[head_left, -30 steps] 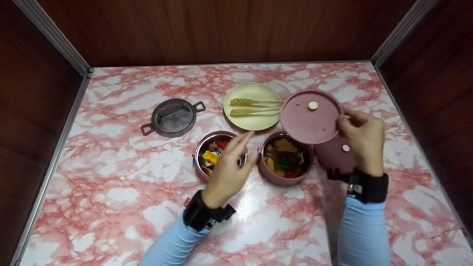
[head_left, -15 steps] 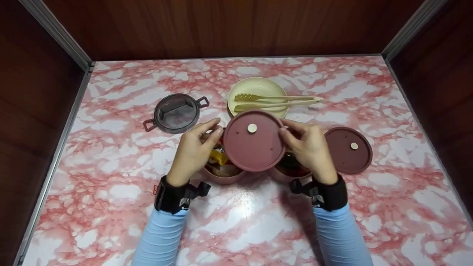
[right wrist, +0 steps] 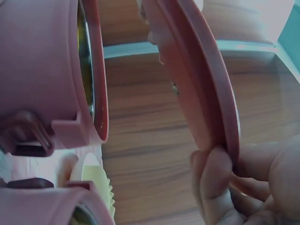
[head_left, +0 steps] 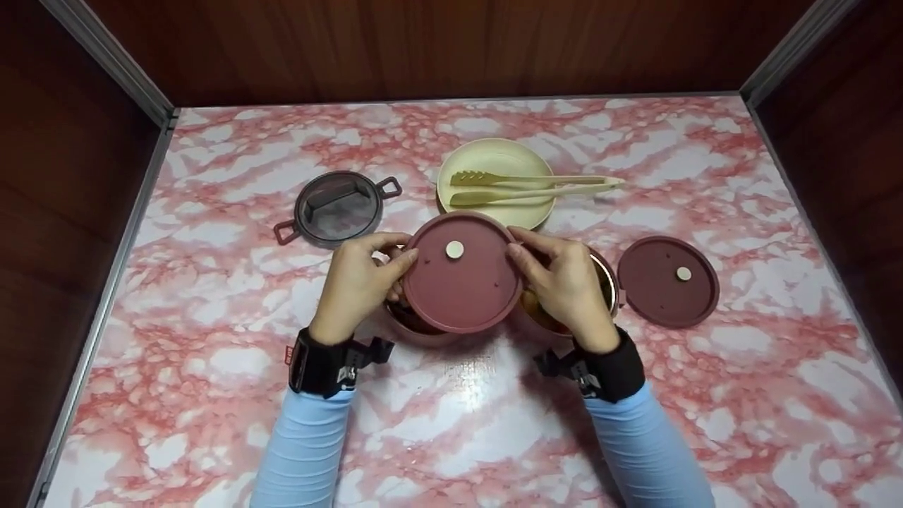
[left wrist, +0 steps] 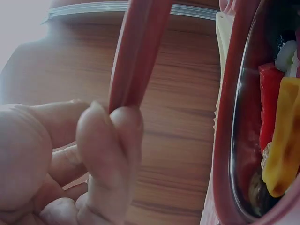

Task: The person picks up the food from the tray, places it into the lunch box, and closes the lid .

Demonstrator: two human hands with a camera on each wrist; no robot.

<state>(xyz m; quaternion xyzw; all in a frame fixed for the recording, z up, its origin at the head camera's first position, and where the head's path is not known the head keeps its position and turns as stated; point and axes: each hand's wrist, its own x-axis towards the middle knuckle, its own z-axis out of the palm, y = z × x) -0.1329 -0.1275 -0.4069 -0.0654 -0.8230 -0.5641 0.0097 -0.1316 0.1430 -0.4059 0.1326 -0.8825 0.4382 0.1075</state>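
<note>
Pink lid [head_left: 462,300] is pinched at its rim b/w thumb & fingers, at approx. 10 o'clock by L hand [head_left: 354,282] & 2 o'clock by R hand [head_left: 568,289], held clear above pot [head_left: 427,340], w/ 2nd lid [head_left: 656,293] at 3 o'clock.

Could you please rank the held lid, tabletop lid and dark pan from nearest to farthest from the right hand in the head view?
1. Held lid: edge in the right hand.
2. Tabletop lid: to that hand's right.
3. Dark pan: across, on the left.
</note>
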